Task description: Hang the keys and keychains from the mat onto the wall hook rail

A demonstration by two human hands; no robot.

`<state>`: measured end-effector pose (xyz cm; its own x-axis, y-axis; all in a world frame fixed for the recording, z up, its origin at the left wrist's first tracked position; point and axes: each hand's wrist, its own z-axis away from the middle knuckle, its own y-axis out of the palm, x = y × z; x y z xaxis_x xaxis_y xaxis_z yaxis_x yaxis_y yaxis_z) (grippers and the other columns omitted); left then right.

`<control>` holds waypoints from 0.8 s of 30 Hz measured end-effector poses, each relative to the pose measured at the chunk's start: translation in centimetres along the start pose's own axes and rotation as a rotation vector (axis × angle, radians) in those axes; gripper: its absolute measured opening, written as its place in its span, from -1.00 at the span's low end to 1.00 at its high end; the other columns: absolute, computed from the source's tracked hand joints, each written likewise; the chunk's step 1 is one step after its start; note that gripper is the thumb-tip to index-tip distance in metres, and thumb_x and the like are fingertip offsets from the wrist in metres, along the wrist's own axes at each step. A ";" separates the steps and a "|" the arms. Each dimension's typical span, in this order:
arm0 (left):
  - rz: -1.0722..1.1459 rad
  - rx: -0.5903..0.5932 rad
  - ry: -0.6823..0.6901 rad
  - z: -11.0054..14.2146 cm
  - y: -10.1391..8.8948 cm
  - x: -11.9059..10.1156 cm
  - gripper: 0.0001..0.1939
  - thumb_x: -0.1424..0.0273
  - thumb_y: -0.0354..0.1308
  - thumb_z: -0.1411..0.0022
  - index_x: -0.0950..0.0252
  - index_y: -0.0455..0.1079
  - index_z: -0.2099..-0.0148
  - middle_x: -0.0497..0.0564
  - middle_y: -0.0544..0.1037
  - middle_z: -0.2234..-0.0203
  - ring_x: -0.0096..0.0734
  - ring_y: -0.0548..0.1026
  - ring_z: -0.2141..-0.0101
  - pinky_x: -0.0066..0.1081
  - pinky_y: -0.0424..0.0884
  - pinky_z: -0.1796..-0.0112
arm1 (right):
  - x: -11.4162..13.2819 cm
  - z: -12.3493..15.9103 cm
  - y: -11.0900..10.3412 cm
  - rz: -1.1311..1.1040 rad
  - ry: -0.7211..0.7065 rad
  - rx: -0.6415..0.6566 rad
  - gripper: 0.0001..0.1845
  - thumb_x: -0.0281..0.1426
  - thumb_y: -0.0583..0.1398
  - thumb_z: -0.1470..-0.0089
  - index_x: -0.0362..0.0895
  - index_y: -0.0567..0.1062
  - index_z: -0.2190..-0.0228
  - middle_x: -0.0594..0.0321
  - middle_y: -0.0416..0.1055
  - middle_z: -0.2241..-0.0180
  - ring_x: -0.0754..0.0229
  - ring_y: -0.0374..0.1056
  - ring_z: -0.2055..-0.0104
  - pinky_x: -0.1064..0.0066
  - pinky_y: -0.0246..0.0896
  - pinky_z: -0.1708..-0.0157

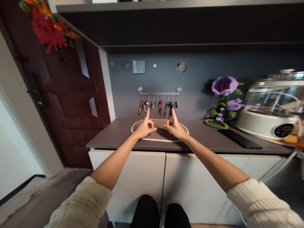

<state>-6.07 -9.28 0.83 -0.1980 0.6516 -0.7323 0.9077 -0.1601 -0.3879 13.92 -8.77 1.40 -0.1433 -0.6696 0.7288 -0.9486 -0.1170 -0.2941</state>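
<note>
Both my arms reach out over a dark countertop [114, 136]. My left hand [145, 126] is curled with its index finger pointing up at the keys [157, 104] that hang from a chrome hook rail [159, 93] on the grey wall. My right hand [173, 126] mirrors it, other fingers curled and index finger raised toward the right-hand keys. Neither hand holds anything. Under both hands lies an oval grey mat with a white rim [135, 126]. The fingertips are just below the keys; whether they touch them I cannot tell.
A dark red door [66, 95] with a red ornament [48, 30] stands at the left. On the counter's right are purple artificial flowers [224, 87], a black phone [239, 139] and a white glass-lidded cooker [270, 107]. White cabinet doors [142, 177] lie below.
</note>
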 end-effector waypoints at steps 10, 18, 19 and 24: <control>0.022 0.007 -0.075 3.3 -0.5 1.0 0.09 0.49 0.14 0.00 0.16 -0.72 -0.22 -0.23 0.28 0.53 -0.68 0.23 0.55 -0.58 0.22 0.43 | -0.2 2.7 0.5 0.120 0.029 -0.006 -0.04 -0.38 0.17 0.11 -0.04 -0.25 -0.20 0.42 0.20 0.54 0.33 0.14 0.51 0.46 0.15 0.42; -0.035 -0.147 -0.154 1.1 -1.4 2.1 0.04 0.36 0.18 0.02 0.16 -0.53 -0.27 -0.12 0.35 0.41 -0.59 0.30 0.46 -0.49 0.27 0.36 | -1.6 0.1 -0.9 0.143 0.044 -0.098 -0.17 -0.25 0.17 0.09 -0.02 -0.04 -0.17 0.36 0.29 0.47 0.30 0.20 0.47 0.37 0.22 0.35; -0.090 -0.200 -0.173 0.3 -1.8 2.4 0.01 0.34 0.18 0.02 0.17 -0.45 -0.28 -0.08 0.37 0.36 -0.55 0.32 0.41 -0.46 0.28 0.31 | -2.1 -0.8 -1.4 0.166 0.050 -0.145 -0.21 -0.23 0.18 0.10 -0.03 0.03 -0.15 0.31 0.31 0.42 0.28 0.23 0.41 0.34 0.24 0.30; -0.383 -0.435 -0.249 -4.7 -4.6 4.4 -0.07 0.24 0.25 0.11 0.27 -0.13 -0.25 0.16 0.27 0.02 -0.20 0.25 0.02 -0.25 0.16 0.04 | -5.0 -6.4 -5.2 0.363 0.145 -0.425 -0.15 -0.13 0.29 0.31 -0.12 0.21 -0.04 0.01 0.22 0.05 0.01 0.19 0.02 0.12 0.12 0.03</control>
<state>-9.35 -2.16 2.03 -0.5714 0.4027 -0.7151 0.8125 0.4004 -0.4238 17.72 -0.11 3.24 -0.4900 -0.5006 0.7137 -0.8570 0.4268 -0.2890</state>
